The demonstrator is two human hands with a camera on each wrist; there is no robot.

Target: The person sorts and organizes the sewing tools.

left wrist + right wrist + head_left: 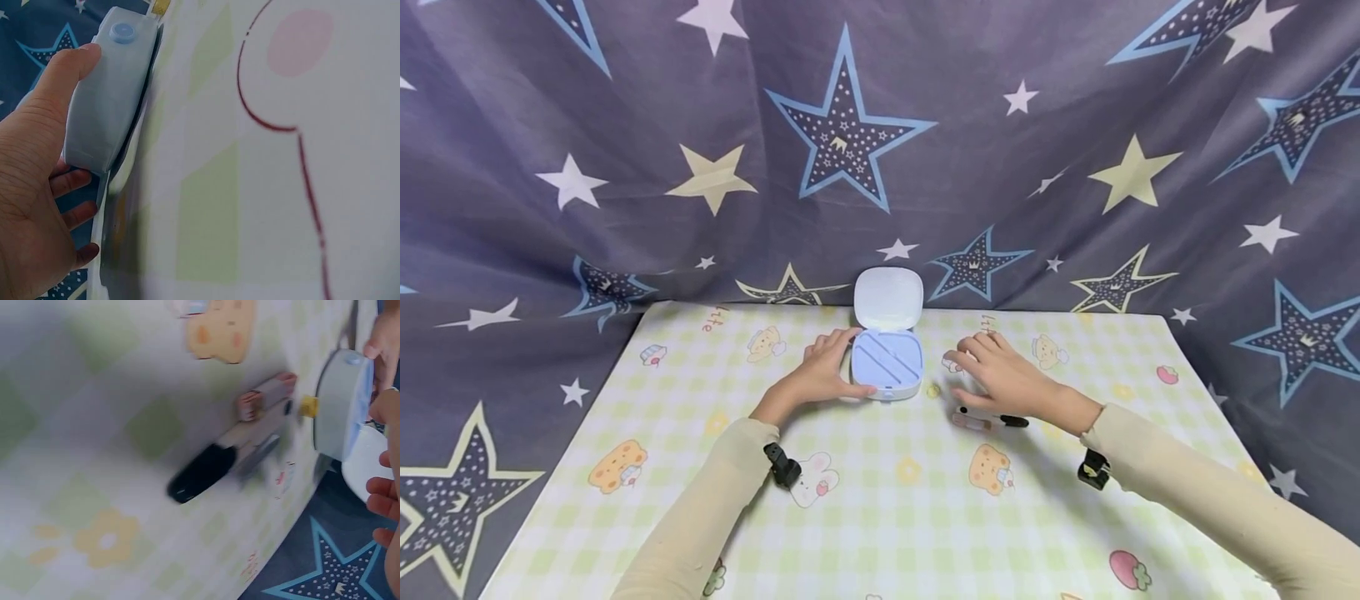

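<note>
Hovering loose-fingered, right hand [1009, 382] is nearer: slim beige black-capped tube [242, 439] at its six o'clock, lying nine-to-three; left hand [822, 372] grips pale-blue plastic box [887, 362].

One dark curtain [985, 75], hanging in front of you in folds; printed with large blue-edged stars [850, 125], plain white stars [572, 180] and pale yellow stars [712, 178]. One tablecloth [865, 512], white and pale green check, spread below you; printed with orange bears [617, 467], a rabbit [814, 481], strawberries [1129, 570], yellow flowers [909, 471], a cupcake [653, 355] and, along the edge farthest from you, red lettering [716, 318].
</note>
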